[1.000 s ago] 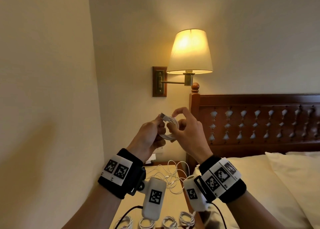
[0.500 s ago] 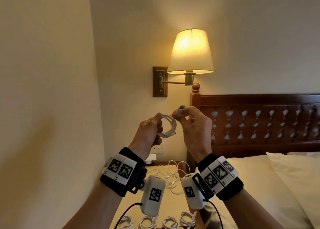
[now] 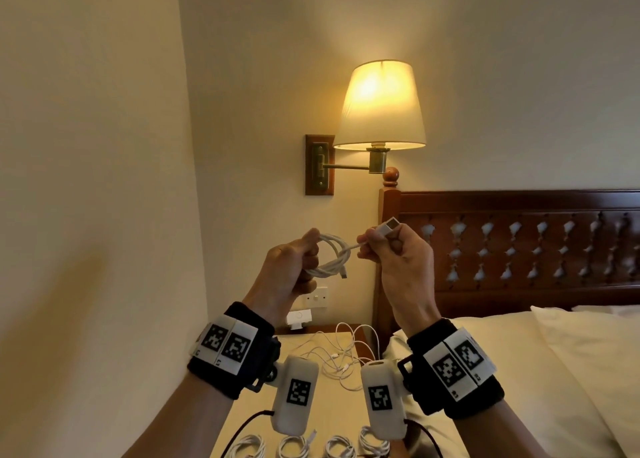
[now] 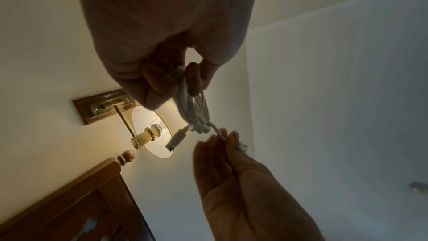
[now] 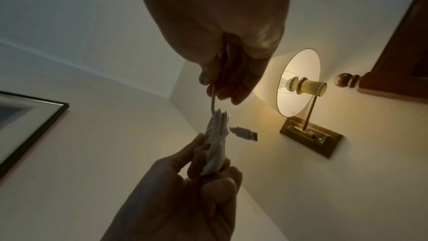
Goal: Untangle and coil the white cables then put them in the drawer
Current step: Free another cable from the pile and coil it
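My left hand [image 3: 304, 253] grips a coil of white cable [image 3: 330, 258] at chest height, fingers curled round its left side. My right hand [image 3: 372, 246] pinches the coil's free end just to the right, and a white plug [image 3: 389, 225] sticks up above its fingers. The cable's other plug [image 3: 344, 275] hangs off the coil's lower right. The left wrist view shows my left hand [image 4: 176, 81], the coil [image 4: 194, 114], the hanging plug [image 4: 177, 139] and my right hand [image 4: 225, 140]. In the right wrist view, my right hand [image 5: 220, 87] pinches the strand above the coil [image 5: 216, 146], which my left hand [image 5: 199, 168] holds.
Loose tangled white cables [image 3: 341, 353] lie on the nightstand [image 3: 311, 412] below my hands. Several coiled cables [image 3: 294, 445] sit along its near edge. A lit wall lamp [image 3: 381, 108], a wooden headboard [image 3: 519, 243] and the bed [image 3: 519, 371] stand right; a wall [image 3: 97, 215] is left.
My hands have moved apart. The right hand has drawn the plug end out to the right of the coil, and the coil now hangs in full view from the left hand.
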Motion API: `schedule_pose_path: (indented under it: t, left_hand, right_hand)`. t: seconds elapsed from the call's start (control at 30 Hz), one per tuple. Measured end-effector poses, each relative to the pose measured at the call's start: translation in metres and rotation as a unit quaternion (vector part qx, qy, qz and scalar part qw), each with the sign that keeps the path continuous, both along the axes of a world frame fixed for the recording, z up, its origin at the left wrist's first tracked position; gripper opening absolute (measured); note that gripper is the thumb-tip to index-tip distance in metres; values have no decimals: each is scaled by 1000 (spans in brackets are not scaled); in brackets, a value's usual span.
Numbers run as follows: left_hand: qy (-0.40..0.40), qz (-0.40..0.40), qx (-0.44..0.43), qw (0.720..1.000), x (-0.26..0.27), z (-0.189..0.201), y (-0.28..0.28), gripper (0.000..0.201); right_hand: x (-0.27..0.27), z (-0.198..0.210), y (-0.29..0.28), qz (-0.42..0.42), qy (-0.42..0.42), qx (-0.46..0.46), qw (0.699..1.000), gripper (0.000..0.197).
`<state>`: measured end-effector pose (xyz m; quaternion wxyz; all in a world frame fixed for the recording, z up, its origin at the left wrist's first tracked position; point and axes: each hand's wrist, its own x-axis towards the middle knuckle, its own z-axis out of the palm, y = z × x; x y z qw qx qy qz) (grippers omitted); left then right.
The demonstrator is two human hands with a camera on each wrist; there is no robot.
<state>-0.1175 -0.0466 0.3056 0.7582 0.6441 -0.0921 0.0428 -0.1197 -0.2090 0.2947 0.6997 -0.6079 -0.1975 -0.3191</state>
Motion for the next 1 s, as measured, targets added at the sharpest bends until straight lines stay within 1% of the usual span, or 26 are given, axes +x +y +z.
schedule_pose_path:
  t: [0.03,0.1,0.17,0.2,0.23,0.27,0.37,0.47,0.5,0.6,0.7,0.77,0.83,1.0]
  left_hand:
    - [-1,-1,7,1000,-1,0,0,30]
    - [-8,-4,18,1000,-3,0,2,30]
    - [-15,-9,29,999,-6,2,3,29]
    - [-14,-7,35,999,-7,2,4,29]
    - [-11,-5,40,999,-7,1,4,29]
    - [-8,-5,46,999,-7,1,4,29]
    - [-10,-18,80,997,-6,-2,4,29]
    - [-8,-15,109,994,-5,-4,3,35]
    - [-10,-9,119,993,-5,-5,2,37]
    - [-20,2,146,989,-4,-6,0,38]
    - [-19,8,167,986,-3,-8,0,39]
    - [-11,2,165,986,-3,-8,1,40]
    - [-6,-3,167,986,-3,-7,1,40]
    - [22,-10,186,982,-1,-10,5,40]
  right_hand:
    - [0,-1,0,24,18,1,1000,13]
    - [-1,1,-1,119,80,-7,990,21]
    - [-3,5,-2,239,154,4,959,28]
    - [-3,7,-4,279,177,8,944,28]
    - [-4,8,-6,296,188,-5,937,28]
    - [-2,8,-7,296,188,-32,936,27]
    - [6,7,-8,248,160,-143,945,22]
    - [10,3,-6,191,112,-247,943,28]
    - [10,2,-5,178,97,-272,941,29]
    - [6,-2,0,127,49,-344,929,23]
    - [6,-4,2,65,-6,-408,911,21]
    - [8,-7,2,46,-20,-413,909,19]
    - [10,-11,2,39,-30,-400,915,18]
    - [10,-25,2,-17,-33,-383,923,26]
